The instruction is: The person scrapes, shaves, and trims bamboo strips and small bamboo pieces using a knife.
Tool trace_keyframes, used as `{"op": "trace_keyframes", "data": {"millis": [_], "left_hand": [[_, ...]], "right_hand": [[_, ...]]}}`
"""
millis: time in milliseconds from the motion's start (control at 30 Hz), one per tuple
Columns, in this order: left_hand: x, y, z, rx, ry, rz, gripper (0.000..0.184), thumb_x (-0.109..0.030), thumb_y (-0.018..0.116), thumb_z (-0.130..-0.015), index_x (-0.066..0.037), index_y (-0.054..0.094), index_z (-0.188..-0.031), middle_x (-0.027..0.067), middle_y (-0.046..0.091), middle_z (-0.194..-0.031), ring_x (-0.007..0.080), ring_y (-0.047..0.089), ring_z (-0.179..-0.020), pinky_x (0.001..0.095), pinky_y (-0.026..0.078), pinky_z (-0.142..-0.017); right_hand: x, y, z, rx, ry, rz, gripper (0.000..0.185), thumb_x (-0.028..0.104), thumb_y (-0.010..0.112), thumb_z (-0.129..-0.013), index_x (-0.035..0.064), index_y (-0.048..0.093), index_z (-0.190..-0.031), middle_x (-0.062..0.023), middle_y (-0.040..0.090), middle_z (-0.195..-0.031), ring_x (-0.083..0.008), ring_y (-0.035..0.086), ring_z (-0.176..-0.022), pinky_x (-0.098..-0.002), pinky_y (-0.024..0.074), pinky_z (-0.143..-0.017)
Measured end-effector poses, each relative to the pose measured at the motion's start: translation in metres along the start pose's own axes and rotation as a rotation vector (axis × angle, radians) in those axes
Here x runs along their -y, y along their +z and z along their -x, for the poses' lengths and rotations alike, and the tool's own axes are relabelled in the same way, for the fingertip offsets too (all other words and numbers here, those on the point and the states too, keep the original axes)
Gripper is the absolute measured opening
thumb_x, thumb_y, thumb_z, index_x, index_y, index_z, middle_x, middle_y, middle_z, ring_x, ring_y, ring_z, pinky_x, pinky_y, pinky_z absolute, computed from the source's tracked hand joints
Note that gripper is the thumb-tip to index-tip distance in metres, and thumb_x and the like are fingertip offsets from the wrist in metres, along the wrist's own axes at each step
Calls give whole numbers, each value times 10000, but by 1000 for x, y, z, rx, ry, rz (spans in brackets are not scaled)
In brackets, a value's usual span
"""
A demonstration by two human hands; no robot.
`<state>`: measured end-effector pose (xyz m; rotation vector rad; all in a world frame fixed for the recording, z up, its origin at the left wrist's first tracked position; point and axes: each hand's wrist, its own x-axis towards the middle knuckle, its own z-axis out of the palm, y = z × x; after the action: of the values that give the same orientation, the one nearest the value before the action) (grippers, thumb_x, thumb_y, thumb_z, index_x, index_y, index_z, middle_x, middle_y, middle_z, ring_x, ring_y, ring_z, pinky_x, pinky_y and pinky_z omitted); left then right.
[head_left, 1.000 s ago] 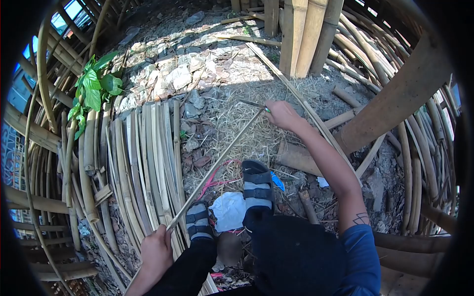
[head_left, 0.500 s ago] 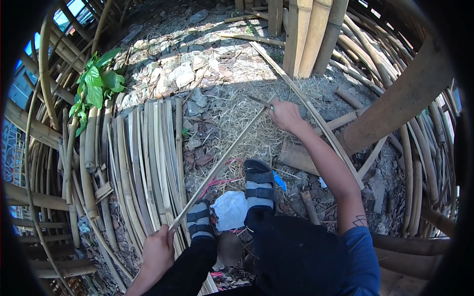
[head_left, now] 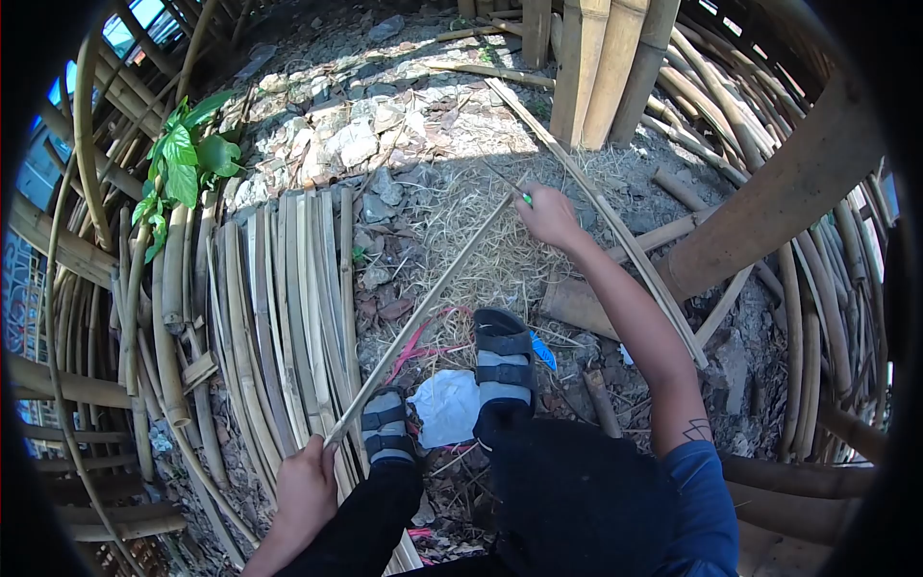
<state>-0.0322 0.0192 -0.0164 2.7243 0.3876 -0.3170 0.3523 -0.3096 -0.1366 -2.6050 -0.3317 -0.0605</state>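
A long, thin bamboo strip (head_left: 423, 308) slants from lower left to upper middle in front of me. Its near end is gripped by my left hand (head_left: 308, 486), fingers closed round it beside my left sandal. At the far end my right hand (head_left: 550, 213) is closed on a knife (head_left: 501, 177) with a bit of green showing at the handle. The thin blade points up and left, close to the strip's tip; whether it touches the strip I cannot tell. Pale shavings (head_left: 471, 231) lie on the ground under the blade.
A row of split bamboo strips (head_left: 288, 308) lies to my left. Longer strips (head_left: 606, 216) lie beyond my right forearm, near a thick bamboo pole (head_left: 769, 202). A white plastic piece (head_left: 447, 409) sits between my sandals. A leafy plant (head_left: 183, 163) grows at left.
My right hand has turned slightly, and the knife blade now points more steeply upward. The strip and my left hand stay nearly in place.
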Motion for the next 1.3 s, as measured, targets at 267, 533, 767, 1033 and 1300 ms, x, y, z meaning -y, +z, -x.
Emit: {"op": "trace_keyframes", "data": {"millis": [267, 533, 767, 1033, 1300], "left_hand": [[0, 1, -1, -12, 60, 32, 229, -115, 566, -980, 27, 510, -810, 287, 587, -657, 502, 601, -656, 562, 453, -607], [4, 2, 0, 9, -15, -11, 223, -124, 562, -985, 22, 514, -823, 282, 585, -646, 497, 604, -651, 555, 458, -594], [7, 3, 0, -26, -56, -12, 225, -134, 560, -990, 19, 520, -830, 276, 571, -619, 495, 600, -634, 553, 450, -574], [0, -1, -4, -22, -135, 14, 274, -163, 567, -1002, 36, 522, -820, 286, 570, -614, 495, 601, -635, 546, 444, -572], [22, 9, -41, 7, -137, 571, 410, -309, 526, -1048, 18, 579, -806, 98, 547, -556, 204, 535, -479, 376, 417, -491]], "right_hand": [[-19, 18, -5, -174, 46, -35, 275, 231, 580, -927, -25, 622, -1015, -273, 681, -853, -427, 674, -817, -500, 519, -761], [-43, 18, -33, -250, 447, -911, 371, 289, 536, -978, -21, 633, -1156, -158, 715, -829, -291, 694, -757, -439, 525, -738], [-34, -23, -7, -365, 131, 86, 512, 439, 514, -996, -41, 643, -1122, -245, 704, -864, -421, 686, -869, -513, 510, -813], [42, 35, 68, 48, 65, -209, 547, 467, 598, -963, -57, 680, -828, -215, 676, -710, -382, 689, -700, -485, 529, -694], [144, 26, 121, 239, 300, -1415, 188, 213, 700, -953, 38, 637, -931, 67, 430, -588, -25, 372, -476, -228, 305, -423]]}}
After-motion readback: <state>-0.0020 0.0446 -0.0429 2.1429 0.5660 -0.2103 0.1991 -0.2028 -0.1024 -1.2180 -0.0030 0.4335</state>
